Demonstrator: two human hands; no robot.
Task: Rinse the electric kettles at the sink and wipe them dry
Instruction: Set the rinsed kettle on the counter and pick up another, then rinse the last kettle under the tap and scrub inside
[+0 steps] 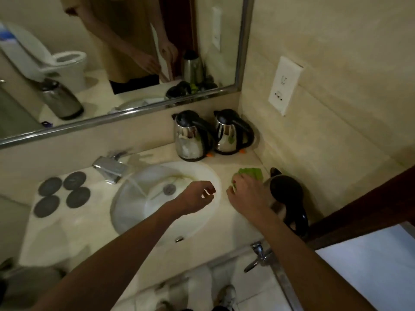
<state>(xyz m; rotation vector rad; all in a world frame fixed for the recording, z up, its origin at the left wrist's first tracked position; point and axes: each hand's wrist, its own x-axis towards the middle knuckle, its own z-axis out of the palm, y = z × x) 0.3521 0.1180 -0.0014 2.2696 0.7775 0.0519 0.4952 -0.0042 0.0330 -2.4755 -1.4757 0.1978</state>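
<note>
Dark round bases (61,194), four of them, sit on the worktop (74,234) left of the tap (110,168). Tap is running into the sink (202,173); basin holds only flowing water, nothing in it. Left hand (199,195) hovers over the basin rim, fingers loosely curled, gripping nothing. Right hand (244,194) is on the green cloth (251,173), fingers closing on it. Two steel kettles (190,135) (232,133) stand lids shut at the back by the wall; contents can't tell. Third kettle (286,194) is just right of my right hand. Risks: my forearm could knock that third kettle off the edge; water splashing toward the wall socket (284,85).
</note>
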